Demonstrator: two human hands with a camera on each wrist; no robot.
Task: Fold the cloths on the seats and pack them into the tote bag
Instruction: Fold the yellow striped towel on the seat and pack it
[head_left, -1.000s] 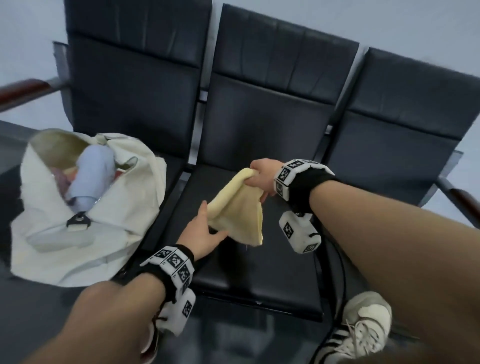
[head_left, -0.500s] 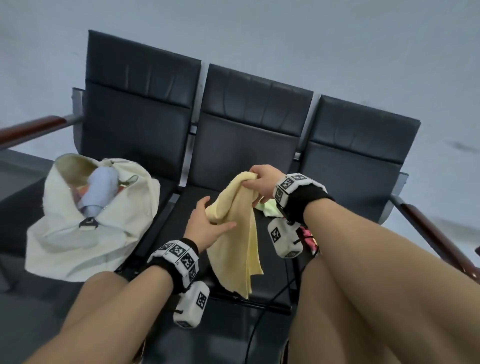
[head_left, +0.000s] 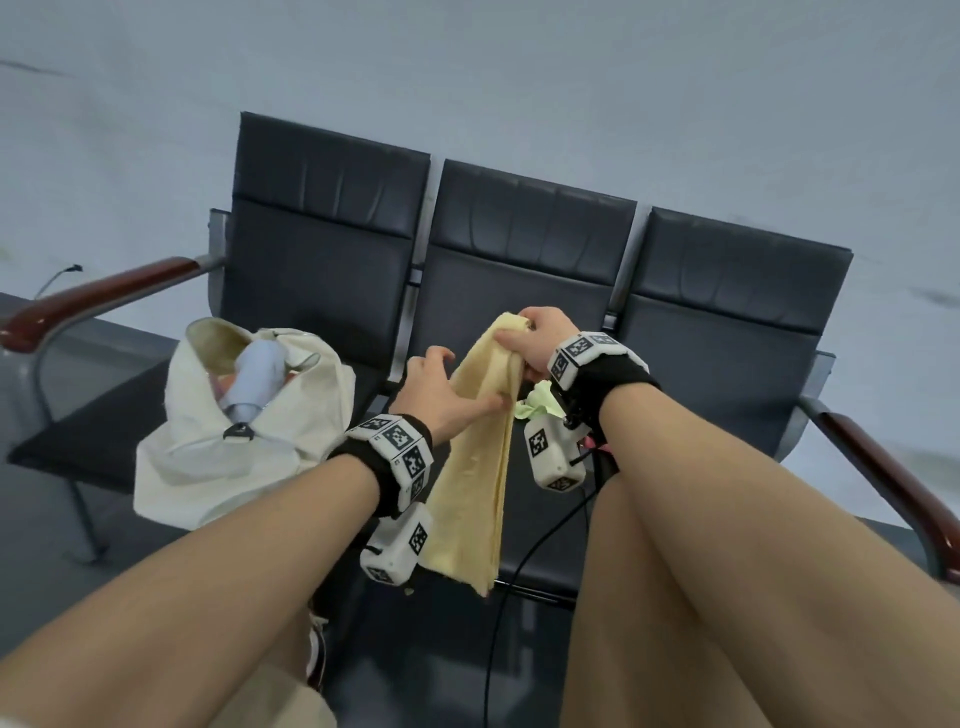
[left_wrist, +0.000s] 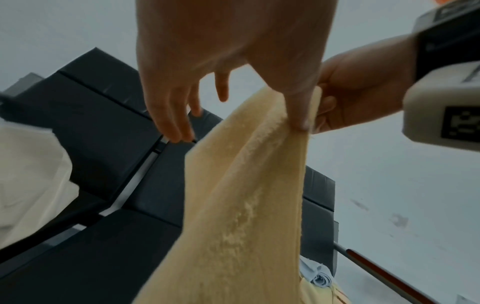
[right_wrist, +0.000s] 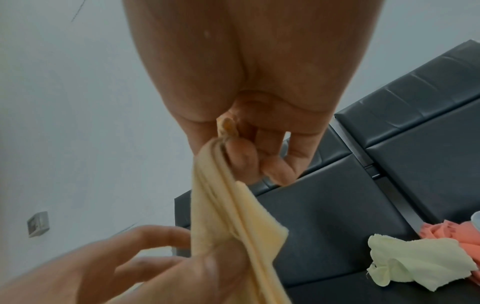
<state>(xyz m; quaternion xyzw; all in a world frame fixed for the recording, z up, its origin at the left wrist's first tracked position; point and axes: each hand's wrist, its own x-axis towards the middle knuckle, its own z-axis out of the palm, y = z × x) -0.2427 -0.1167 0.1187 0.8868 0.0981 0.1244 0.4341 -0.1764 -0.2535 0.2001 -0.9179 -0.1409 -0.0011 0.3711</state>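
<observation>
The right hand (head_left: 537, 340) pinches the top edge of the yellow cloth (head_left: 475, 462) at centre frame in the head view, fingers curled round the bunched corner. The cloth hangs free as a long doubled strip, its lower edge dangling in front of the middle seat's (head_left: 524, 519) front rim, touching nothing there. The left hand (head_left: 441, 397) sits just left of the strip, thumb (left_wrist: 298, 111) pressed along one layer near the top, the other fingers (left_wrist: 168, 115) spread and loose, gripping nothing.

At left of the frame the tote bag (head_left: 234, 441) slumps on the left seat, its mouth gaping toward the upper left with a blue cloth (head_left: 254, 379) inside. Between bag and strip a dark stretch of seat lies bare.

Behind the right wrist, on the middle seat, lie a pale green cloth (right_wrist: 413, 263) and, touching it at the frame's right edge, a pink cloth (right_wrist: 451, 236).
</observation>
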